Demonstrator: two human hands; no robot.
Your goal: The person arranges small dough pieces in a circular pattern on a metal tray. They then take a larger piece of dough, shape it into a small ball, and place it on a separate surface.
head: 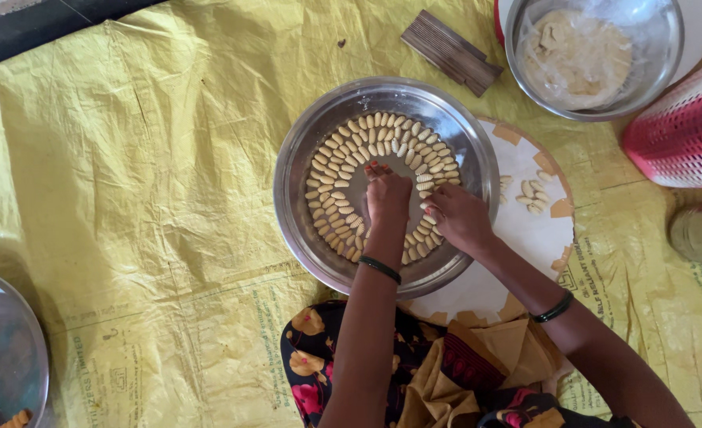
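Yellow plastic sheeting (129, 158) is covering the whole floor, creased and printed, and everything is sitting on it. Its biggest load is the steel pan (303, 170), which serves as the landmark. The pan is resting partly on a round white board (525, 238) that is poking out from under its right edge, likely keeping both within easy arm's reach.

Up and right of the pan, a steel bowl (517, 59) is holding pale dough (577, 55). Right of the pan, a red mesh basket (684, 127) is lying at the frame edge. Far down-left of it, another steel dish (6, 349) is showing only in part. Just above the pan, a dark ridged wooden block (450, 51) is lying flat.

Inside the pan, small ridged dough shells (343, 147) are lying in neat rings along the rim, apparently spaced so they do not stick. A few more shells (529, 194) are waiting on the board, just right of the pan.

Over the pan's bare centre, the left hand (388, 202) is hovering with fingers bunched together, pointing down; whether it is holding a shell I cannot tell. The right hand (455, 218) is pinching one shell at the ring's right side.
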